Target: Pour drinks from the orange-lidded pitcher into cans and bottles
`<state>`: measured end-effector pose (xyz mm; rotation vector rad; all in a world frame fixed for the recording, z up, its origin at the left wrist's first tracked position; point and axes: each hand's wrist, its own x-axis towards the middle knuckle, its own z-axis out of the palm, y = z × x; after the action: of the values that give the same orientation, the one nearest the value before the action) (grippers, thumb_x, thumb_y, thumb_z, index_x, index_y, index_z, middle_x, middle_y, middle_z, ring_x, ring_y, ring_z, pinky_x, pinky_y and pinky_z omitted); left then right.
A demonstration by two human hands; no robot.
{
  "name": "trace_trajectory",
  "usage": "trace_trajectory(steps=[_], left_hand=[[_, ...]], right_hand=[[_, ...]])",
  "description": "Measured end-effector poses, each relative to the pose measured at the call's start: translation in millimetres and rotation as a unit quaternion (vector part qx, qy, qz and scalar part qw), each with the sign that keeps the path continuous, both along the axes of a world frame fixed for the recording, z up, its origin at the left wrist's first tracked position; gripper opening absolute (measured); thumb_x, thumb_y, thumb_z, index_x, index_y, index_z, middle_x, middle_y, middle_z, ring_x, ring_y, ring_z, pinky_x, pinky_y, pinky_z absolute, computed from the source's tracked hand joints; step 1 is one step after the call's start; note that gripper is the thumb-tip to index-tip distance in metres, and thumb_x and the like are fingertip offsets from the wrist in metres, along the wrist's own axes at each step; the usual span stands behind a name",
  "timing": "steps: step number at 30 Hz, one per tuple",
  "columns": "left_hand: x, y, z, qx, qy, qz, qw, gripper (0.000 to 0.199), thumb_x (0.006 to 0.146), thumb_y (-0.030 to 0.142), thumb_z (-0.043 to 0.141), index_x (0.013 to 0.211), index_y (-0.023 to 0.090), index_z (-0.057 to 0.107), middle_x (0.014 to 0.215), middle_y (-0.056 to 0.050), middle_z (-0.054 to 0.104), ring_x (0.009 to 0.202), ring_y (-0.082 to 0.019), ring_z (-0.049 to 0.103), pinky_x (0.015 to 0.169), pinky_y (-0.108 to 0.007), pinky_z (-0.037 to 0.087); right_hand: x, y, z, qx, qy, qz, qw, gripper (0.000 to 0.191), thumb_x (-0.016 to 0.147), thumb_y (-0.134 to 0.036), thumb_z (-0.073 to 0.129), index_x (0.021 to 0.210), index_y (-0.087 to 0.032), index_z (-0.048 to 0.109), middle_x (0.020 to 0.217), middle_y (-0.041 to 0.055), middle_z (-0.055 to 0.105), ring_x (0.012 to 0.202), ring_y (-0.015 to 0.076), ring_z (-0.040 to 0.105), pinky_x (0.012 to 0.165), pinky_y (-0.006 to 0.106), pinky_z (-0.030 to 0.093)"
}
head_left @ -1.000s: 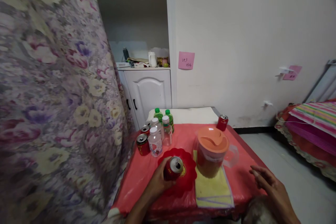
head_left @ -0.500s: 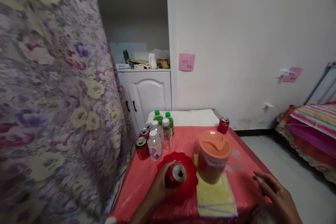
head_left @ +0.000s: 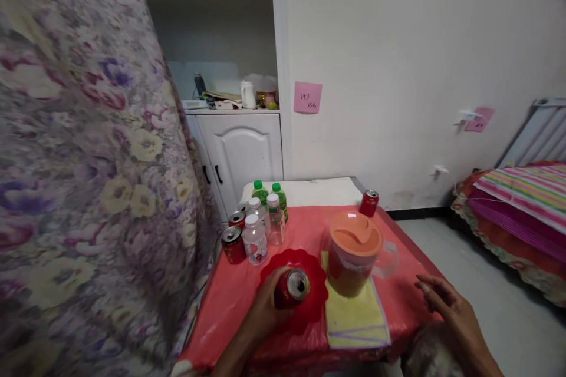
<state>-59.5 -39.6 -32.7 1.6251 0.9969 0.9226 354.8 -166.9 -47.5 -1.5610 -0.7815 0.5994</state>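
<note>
My left hand (head_left: 267, 300) is wrapped round a red soda can (head_left: 285, 293) with its opened top facing up. Can and hand are over the red scalloped plate (head_left: 315, 309); whether the can touches it I cannot tell. To the right, a clear pitcher (head_left: 349, 271) with an orange lid and brownish liquid stands on a folded yellow cloth (head_left: 358, 327). My right hand (head_left: 448, 303) hovers by the table's right edge, fingers loosely stretched and holding nothing.
Plastic bottles (head_left: 255, 241) and red cans (head_left: 233, 245) cluster at the table's left. Another red can (head_left: 368, 203) stands at the far right corner. A floral curtain (head_left: 88, 159) hangs on the left, and a bed (head_left: 513, 206) is at the right.
The whole view has shifted slightly, so things appear a little further left and higher. My left hand still holds the can over the plate; my right hand is still empty.
</note>
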Motion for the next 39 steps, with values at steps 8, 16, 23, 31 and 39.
trace_trajectory(steps=[8, 16, 23, 31, 39], left_hand=[[0.8, -1.5, -3.7, 0.011, -0.004, -0.005, 1.0, 0.08, 0.053, 0.001, 0.074, 0.129, 0.023, 0.062, 0.139, -0.012, 0.062, 0.134, -0.038, 0.052, 0.119, -0.053, 0.034], [7.6, -7.1, 13.2, 0.054, 0.038, 0.005, 0.998, 0.076, 0.053, -0.001, 0.07, 0.125, 0.023, 0.066, 0.131, -0.01, 0.067, 0.13, -0.037, 0.055, 0.115, -0.051, 0.038], [5.3, -3.9, 8.0, 0.08, 0.042, 0.013, 0.996, 0.075, 0.055, 0.005, 0.076, 0.127, 0.02, 0.064, 0.134, -0.014, 0.066, 0.13, -0.039, 0.055, 0.116, -0.055, 0.038], [6.5, -4.7, 6.9, 0.085, 0.025, 0.013, 0.996, 0.071, 0.057, 0.011, 0.08, 0.126, 0.023, 0.065, 0.134, -0.013, 0.066, 0.131, -0.039, 0.055, 0.116, -0.054, 0.038], [4.3, -2.5, 1.4, 0.015, -0.06, 0.019, 0.998, 0.083, 0.055, 0.034, 0.091, 0.131, 0.021, 0.059, 0.136, -0.014, 0.066, 0.133, -0.041, 0.055, 0.117, -0.054, 0.038]], right_hand=[[-5.0, 0.4, 6.3, 0.012, 0.014, 0.009, 1.0, 0.052, 0.069, -0.059, 0.078, 0.099, -0.017, 0.073, 0.075, 0.0043, 0.071, 0.062, 0.0191, 0.056, 0.058, 0.03, 0.047], [-6.0, 0.4, 8.7, 0.009, 0.01, 0.006, 1.0, 0.054, 0.067, -0.061, 0.078, 0.098, -0.016, 0.073, 0.08, 0.0055, 0.073, 0.062, 0.0188, 0.057, 0.058, 0.03, 0.048], [-8.5, -1.8, 10.9, 0.024, 0.011, -0.01, 1.0, 0.053, 0.065, -0.061, 0.078, 0.094, -0.016, 0.073, 0.079, 0.0068, 0.074, 0.064, 0.0209, 0.06, 0.057, 0.031, 0.05], [-14.2, -7.4, 15.0, 0.021, -0.026, -0.016, 0.999, 0.05, 0.064, -0.06, 0.078, 0.091, -0.018, 0.075, 0.074, 0.0058, 0.075, 0.059, 0.0201, 0.06, 0.056, 0.031, 0.052], [-28.6, -24.6, 18.9, 0.008, -0.036, -0.032, 0.999, 0.052, 0.065, -0.062, 0.077, 0.095, -0.02, 0.076, 0.095, 0.0118, 0.08, 0.089, 0.0315, 0.073, 0.07, 0.033, 0.06]])
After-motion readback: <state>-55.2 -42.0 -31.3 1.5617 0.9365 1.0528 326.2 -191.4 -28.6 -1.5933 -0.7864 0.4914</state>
